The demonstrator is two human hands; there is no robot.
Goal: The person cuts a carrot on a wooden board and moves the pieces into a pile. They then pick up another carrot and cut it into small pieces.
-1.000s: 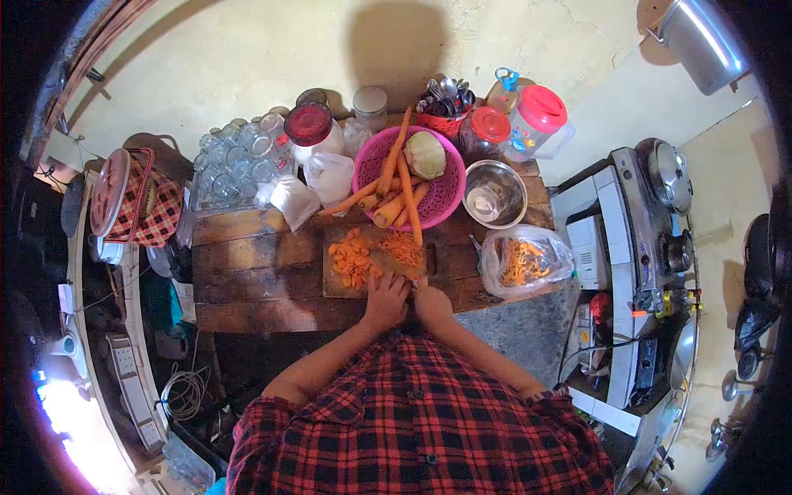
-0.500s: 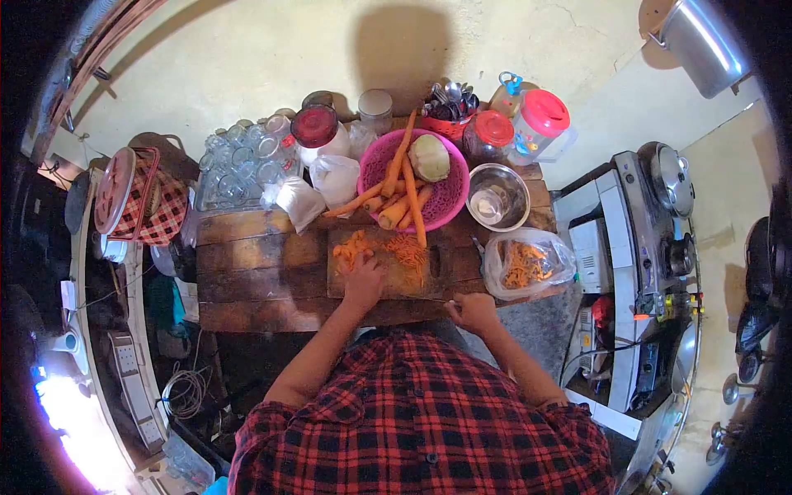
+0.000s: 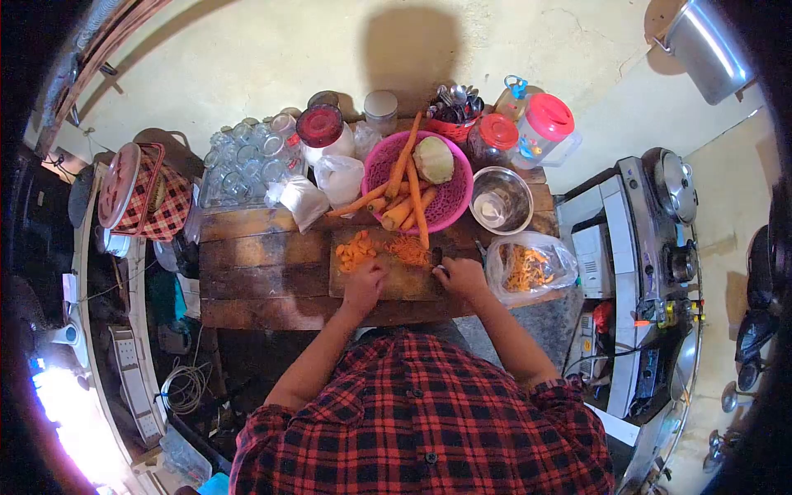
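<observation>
A wooden cutting board (image 3: 346, 289) lies near the table's front edge. On its left part is a pile of carrot slices (image 3: 355, 250), with a heap of thin carrot strips (image 3: 408, 250) to the right of them. My left hand (image 3: 365, 285) is curled closed just below the slices, and whatever its fingers hold is hidden. At the board's right side, my right hand (image 3: 464, 278) is closed around a knife, whose blade is hard to make out now. Behind the board, a pink basket (image 3: 462, 198) holds whole carrots (image 3: 410, 196) and a pale round vegetable (image 3: 434, 160).
A plastic bag of cut carrot (image 3: 528, 268) sits right of my right hand, with a steel bowl (image 3: 516, 194) behind it. White bags (image 3: 304, 202), glasses (image 3: 247, 161) and lidded jars (image 3: 320, 128) stand at the back left. A stove (image 3: 643, 231) is at the right.
My right hand has moved up and left onto the board's right edge. My left hand has drawn back from the carrot slices, towards me and slightly right.
</observation>
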